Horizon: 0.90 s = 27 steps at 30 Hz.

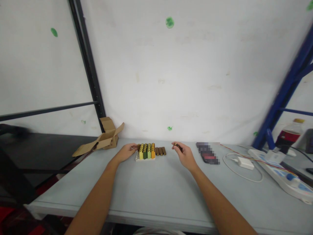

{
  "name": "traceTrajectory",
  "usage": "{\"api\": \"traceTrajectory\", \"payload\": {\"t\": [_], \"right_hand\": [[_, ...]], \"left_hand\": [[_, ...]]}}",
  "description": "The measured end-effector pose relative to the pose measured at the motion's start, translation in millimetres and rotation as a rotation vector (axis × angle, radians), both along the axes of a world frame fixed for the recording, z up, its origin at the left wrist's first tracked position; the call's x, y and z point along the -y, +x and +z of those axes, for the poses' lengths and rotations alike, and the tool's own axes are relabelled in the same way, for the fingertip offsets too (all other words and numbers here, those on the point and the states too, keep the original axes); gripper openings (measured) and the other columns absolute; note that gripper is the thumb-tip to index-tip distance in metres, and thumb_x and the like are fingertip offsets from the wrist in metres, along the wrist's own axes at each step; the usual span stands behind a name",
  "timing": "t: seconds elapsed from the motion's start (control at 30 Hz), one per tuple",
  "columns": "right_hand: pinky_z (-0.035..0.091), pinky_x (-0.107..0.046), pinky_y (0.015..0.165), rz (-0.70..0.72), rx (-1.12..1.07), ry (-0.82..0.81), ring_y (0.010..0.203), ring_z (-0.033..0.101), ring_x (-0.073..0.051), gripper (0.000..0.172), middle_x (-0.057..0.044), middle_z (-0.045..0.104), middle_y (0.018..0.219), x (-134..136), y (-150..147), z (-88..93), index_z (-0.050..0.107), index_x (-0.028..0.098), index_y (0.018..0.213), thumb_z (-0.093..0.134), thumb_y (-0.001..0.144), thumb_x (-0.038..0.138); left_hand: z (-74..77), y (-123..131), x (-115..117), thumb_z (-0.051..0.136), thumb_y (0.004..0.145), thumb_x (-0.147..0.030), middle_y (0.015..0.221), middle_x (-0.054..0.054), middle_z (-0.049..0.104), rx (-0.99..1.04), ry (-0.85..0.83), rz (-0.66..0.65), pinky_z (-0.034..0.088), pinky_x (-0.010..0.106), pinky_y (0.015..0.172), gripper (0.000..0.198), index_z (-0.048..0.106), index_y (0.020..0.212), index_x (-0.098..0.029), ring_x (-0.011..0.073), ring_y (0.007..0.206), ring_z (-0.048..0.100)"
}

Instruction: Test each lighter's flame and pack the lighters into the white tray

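Observation:
A white tray stands on the grey table, holding rows of upright small cylinders in yellow, green and orange with gold and black tops. My left hand is at the tray's left side, its fingertips closed on a small dark brown cylinder. Beside the tray on the right lie several brown cylinders in a row. Farther right, my right hand is raised a little over the table, pinching a dark cylinder with a gold end.
An open cardboard box sits at the back left. To the right are a pixelated dark object, a white charger with its cable, a power strip and a bottle. The table's front edge runs below my arms.

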State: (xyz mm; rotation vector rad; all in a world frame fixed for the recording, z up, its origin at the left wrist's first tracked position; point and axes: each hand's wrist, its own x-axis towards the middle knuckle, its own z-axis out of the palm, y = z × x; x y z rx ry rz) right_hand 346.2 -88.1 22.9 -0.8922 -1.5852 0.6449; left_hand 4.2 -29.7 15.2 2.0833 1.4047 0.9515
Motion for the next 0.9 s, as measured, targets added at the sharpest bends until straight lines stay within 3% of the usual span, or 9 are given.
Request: {"api": "traceTrajectory", "payload": {"t": [0.1,0.2,0.3,0.4,0.57,0.77,0.9], "right_hand": [[0.042,-0.027,0.061,0.070,-0.024,-0.027,0.067,0.053,-0.015,0.031,-0.004,0.065,0.083,2,-1,0.9,0.065,0.017,0.105,0.051,0.090,0.041],[0.036,-0.025,0.056,0.080,-0.045,-0.033,0.061,0.045,-0.013,0.029,0.000,0.054,0.071,4,-2,3.6,0.065,0.018,0.099,0.054,0.088,0.043],[0.030,-0.024,0.052,0.067,-0.123,-0.075,0.055,0.036,-0.012,0.033,0.003,0.041,0.061,6,-2,6.5,0.061,0.018,0.080,0.050,0.087,0.047],[0.023,-0.025,0.048,0.048,-0.139,-0.148,0.050,0.030,-0.011,0.040,0.004,0.031,0.053,8,1,8.6,0.047,0.020,0.058,0.042,0.087,0.047],[0.021,-0.027,0.048,-0.011,-0.024,-0.149,0.049,0.030,-0.011,0.036,0.003,0.031,0.049,13,3,13.0,0.040,0.021,0.049,0.039,0.080,0.038],[0.019,-0.026,0.049,0.119,-0.050,-0.206,0.049,0.026,-0.011,0.033,0.004,0.028,0.051,14,3,15.3,0.040,0.021,0.053,0.040,0.080,0.040],[0.023,-0.027,0.053,0.163,0.010,-0.133,0.054,0.031,-0.012,0.033,0.003,0.032,0.055,13,3,14.0,0.041,0.020,0.055,0.040,0.083,0.038]], "left_hand": [[-3.1,-1,-2,0.056,0.076,-0.047,0.101,0.011,0.076,0.002,-0.001,0.011,0.051,0.040,0.089,0.043,0.073,0.098,-0.015,0.0276,0.094,0.068],[-6.1,-2,-4,0.056,0.076,-0.047,0.101,0.011,0.076,0.009,-0.006,0.007,0.051,0.040,0.089,0.044,0.073,0.099,-0.014,0.0278,0.094,0.068],[-7.0,-2,-5,0.055,0.076,-0.048,0.102,0.011,0.076,0.002,-0.019,-0.006,0.051,0.040,0.089,0.045,0.073,0.100,-0.014,0.0283,0.095,0.068],[-4.5,1,-2,0.055,0.077,-0.049,0.101,0.009,0.077,-0.010,-0.035,-0.032,0.051,0.039,0.088,0.045,0.073,0.099,-0.015,0.0282,0.095,0.068],[0.7,5,2,0.056,0.075,-0.050,0.096,0.008,0.077,-0.001,-0.051,-0.038,0.052,0.038,0.084,0.040,0.073,0.091,-0.017,0.0279,0.091,0.069],[1.6,5,3,0.057,0.075,-0.051,0.092,0.007,0.077,0.006,-0.043,-0.037,0.053,0.039,0.084,0.040,0.072,0.088,-0.017,0.0274,0.088,0.069],[1.3,5,3,0.057,0.074,-0.050,0.095,0.008,0.077,0.011,-0.051,-0.032,0.053,0.039,0.085,0.041,0.073,0.091,-0.016,0.0279,0.089,0.069]]}}
